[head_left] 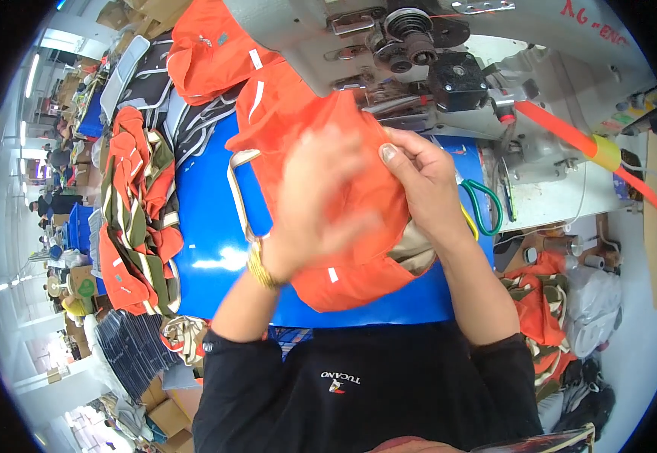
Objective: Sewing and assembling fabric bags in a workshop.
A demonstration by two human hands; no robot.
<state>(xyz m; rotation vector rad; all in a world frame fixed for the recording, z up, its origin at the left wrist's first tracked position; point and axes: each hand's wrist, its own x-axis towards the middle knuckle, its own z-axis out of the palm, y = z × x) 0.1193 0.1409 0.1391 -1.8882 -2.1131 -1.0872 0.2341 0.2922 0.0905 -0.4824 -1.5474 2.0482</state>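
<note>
An orange fabric bag piece (359,260) with beige inner cloth and small white tabs lies spread before me, under the sewing machine head (419,64). My right hand (427,177) pinches its edge between thumb and fingers, close to the machine. Over the middle of the orange fabric is my left hand (317,200), smeared by motion, its thumb and fingers apart and nothing seen in them. Whether this palm touches the fabric I cannot tell. A beige strap (236,192) loops out from the bag piece's left side.
Glossy blue sheeting (211,249) covers the table. To the left lie orange and olive sewn pieces (136,215) and grey-black panels (147,79). Green-handled scissors (492,204) rest at the right by the machine. More orange pieces (532,309) are heaped lower right.
</note>
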